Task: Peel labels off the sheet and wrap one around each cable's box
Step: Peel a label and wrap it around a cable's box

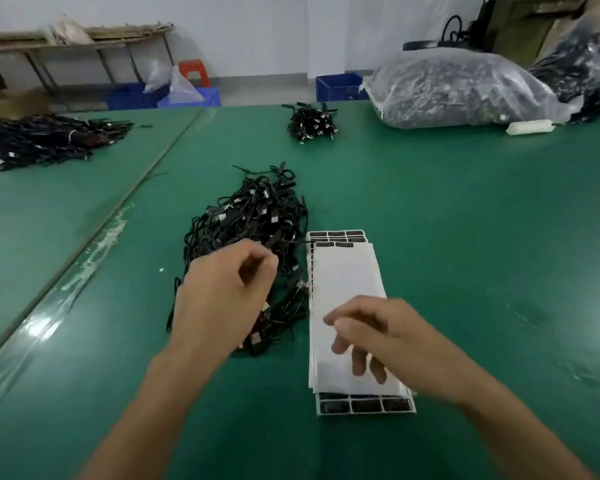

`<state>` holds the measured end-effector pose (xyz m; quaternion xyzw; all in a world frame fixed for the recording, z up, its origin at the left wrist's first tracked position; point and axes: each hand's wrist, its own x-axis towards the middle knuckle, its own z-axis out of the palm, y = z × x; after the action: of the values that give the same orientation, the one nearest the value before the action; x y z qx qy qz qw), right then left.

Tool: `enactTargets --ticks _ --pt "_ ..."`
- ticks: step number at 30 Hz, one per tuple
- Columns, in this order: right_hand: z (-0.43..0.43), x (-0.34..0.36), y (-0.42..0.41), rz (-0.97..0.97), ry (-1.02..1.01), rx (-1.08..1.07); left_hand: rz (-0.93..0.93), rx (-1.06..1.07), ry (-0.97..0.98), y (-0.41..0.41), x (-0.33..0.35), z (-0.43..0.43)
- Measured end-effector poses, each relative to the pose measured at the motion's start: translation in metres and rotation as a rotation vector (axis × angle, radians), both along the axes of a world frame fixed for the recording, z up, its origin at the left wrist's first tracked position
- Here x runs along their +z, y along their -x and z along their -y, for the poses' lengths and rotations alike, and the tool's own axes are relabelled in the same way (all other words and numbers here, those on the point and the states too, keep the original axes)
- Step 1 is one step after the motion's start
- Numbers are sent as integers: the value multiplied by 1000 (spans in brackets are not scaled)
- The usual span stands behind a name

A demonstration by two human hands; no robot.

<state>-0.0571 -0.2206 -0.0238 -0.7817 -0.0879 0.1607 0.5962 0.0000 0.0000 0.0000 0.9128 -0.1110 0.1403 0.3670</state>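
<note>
Far-left cable heap [42, 140] sits at 10 o'clock on the green surface [465, 237], well apart; probably separate stock. The working cable pile [253, 216] is dead ahead at 12, just beside the label sheets, so both reaches stay short. Left hand [226, 289] is over the pile's near edge, fingers curled, thumb to forefinger. It's blurred, so I can't tell if that grip has a cable or nothing. Small bundle [310, 123] lies further out at 12, maybe finished units. Label sheets [347, 271] are stacked at 3 o'clock of the pile. The top sheet looks blank; black labels [364, 405] show at the near and far ends of lower sheets. Right hand [371, 334] is over the stack, grip released, fingers loosely bent, tips on the top sheet. It's likely steadying it or hunting a label edge. Clear bag [465, 88] of cables is at 2 o'clock.
</note>
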Motion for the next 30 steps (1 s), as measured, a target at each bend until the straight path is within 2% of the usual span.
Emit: enactTargets --ticks 3,7,10,14,17,23,26,30 --pt "-9 -10 -54 176 149 -222 189 161 -265 -55 4 16" --pt "-5 -38 -101 295 251 -485 114 264 -417 -117 0 32" --pt "0 -64 -106 349 308 -579 -45 271 -466 -151 -9 40" --pt "2 -82 -99 448 276 -599 -136 235 -448 -168 -30 47" --pt "5 -84 -98 480 229 -593 -96 254 -437 -173 -37 46" --pt "4 -82 -94 532 288 -580 61 325 -365 -180 -43 49" --pt "4 -82 -93 548 265 -594 87 356 -288 -181 -44 48" --pt "4 -82 -94 521 251 -597 4 407 -59 -183 -38 42"
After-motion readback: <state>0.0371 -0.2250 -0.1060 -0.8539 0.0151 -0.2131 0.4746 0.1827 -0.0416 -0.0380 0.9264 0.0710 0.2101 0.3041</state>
